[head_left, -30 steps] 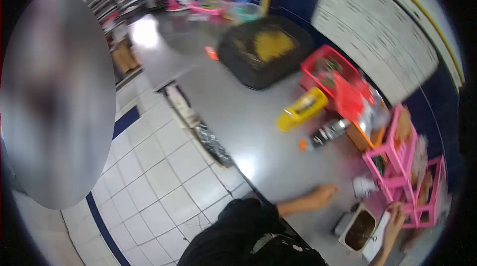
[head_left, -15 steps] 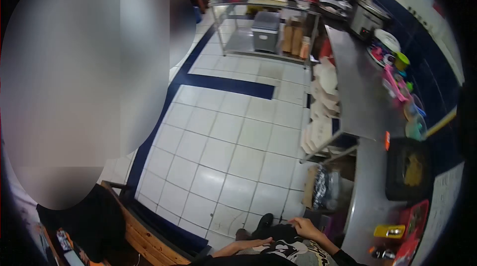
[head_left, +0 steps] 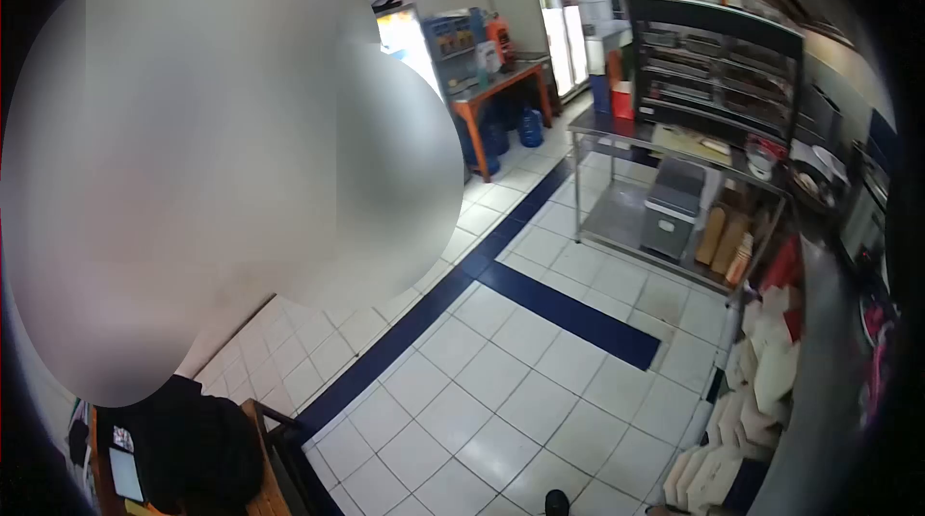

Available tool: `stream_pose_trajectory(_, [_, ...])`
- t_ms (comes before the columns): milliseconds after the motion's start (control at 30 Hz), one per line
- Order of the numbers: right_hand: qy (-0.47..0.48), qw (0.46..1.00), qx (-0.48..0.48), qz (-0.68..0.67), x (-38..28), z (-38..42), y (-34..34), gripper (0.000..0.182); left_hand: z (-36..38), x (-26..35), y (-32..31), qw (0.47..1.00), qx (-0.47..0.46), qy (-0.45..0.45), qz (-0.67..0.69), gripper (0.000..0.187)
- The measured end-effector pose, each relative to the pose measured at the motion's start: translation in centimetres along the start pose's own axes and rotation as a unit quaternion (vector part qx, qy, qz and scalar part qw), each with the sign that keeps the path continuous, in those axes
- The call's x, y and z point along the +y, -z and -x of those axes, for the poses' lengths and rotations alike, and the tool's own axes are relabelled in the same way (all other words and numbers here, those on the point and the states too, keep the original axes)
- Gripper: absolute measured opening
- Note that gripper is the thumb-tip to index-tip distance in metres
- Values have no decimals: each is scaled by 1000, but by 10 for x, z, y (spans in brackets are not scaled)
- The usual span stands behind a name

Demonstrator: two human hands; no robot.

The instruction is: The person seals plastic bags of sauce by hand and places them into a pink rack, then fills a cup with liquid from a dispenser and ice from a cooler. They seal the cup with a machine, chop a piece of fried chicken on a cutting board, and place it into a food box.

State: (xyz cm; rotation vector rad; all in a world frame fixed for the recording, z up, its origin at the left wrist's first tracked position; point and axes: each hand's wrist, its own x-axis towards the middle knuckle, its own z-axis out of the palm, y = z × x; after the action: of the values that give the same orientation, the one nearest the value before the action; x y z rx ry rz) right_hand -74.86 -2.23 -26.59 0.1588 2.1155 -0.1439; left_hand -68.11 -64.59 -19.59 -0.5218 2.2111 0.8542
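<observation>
Neither of my hands shows now. At the bottom edge a dark shoe [head_left: 557,502] rests on the white tiled floor [head_left: 501,420]. Stacks of folded white cardboard boxes [head_left: 737,420] stand at the lower right, beneath the steel counter [head_left: 829,343]. Black cloth [head_left: 193,449] lies over wooden furniture at the lower left, beside a pale flat object [head_left: 126,474]. A large blurred patch hides most of the left side.
Ahead stands a steel table [head_left: 626,219] with a grey cooler box [head_left: 673,208] on its lower shelf and a dark display case [head_left: 713,63] on top. An orange-legged table [head_left: 501,82] and blue water jugs [head_left: 531,128] are farther back. Navy tile bands [head_left: 568,314] cross the floor.
My view has lifted and turned left. Both hands, at the bottom half a second ago, have left the picture, as have the sink area and red tray. The display case and fridges now show.
</observation>
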Motion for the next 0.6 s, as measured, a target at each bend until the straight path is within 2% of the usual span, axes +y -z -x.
stream_pose_trajectory(33, [0,998,-22,51,0,-39,36,28,-19,-27,18,997,45,56,-23,28])
stream_pose_trajectory(67, [1,994,-41,104,-7,-80,75,28,-23,-26,44,991,61,113,-36,28])
stream_pose_trajectory(100, [14,989,-35,140,-20,-122,113,29,1,-32,51,986,153,67,0,23])
stream_pose_trajectory(167, [73,987,119,76,-64,-234,161,25,26,-29,65,974,117,177,-72,23])
stream_pose_trajectory(200, [159,971,123,128,-124,-213,242,26,31,-27,68,969,93,218,-67,23])
stream_pose_trajectory(233, [206,951,183,142,-177,-252,280,25,31,-21,67,967,75,241,-45,23])
stream_pose_trajectory(267, [272,911,300,83,-252,-198,347,21,26,-15,68,964,59,260,-18,24])
stream_pose_trajectory(300, [294,871,394,-7,-307,-219,376,17,16,-7,72,961,42,275,4,24])
stream_pose_trajectory(333, [297,878,324,-188,-367,-193,419,14,2,4,74,959,26,280,20,24])
stream_pose_trajectory(367, [395,811,395,-175,-411,-214,437,13,-13,16,78,959,9,282,38,24])
stream_pose_trajectory(400, [431,790,381,-214,-459,-183,466,12,-32,28,82,959,-7,279,50,25])
stream_pose_trajectory(433, [420,831,277,-237,-497,-159,493,12,-55,39,90,960,-21,273,60,25])
stream_pose_trajectory(467, [499,802,286,-163,-520,-180,499,10,-78,52,100,961,-34,264,71,25])
stream_pose_trajectory(533, [544,790,255,-123,-551,-197,510,12,-130,82,128,967,-56,234,86,26])
stream_pose_trajectory(567, [526,823,188,-101,-556,-188,523,13,-157,95,144,970,-65,216,88,26])
stream_pose_trajectory(600, [533,828,163,-60,-552,-180,540,14,-184,107,163,975,-73,196,81,27])
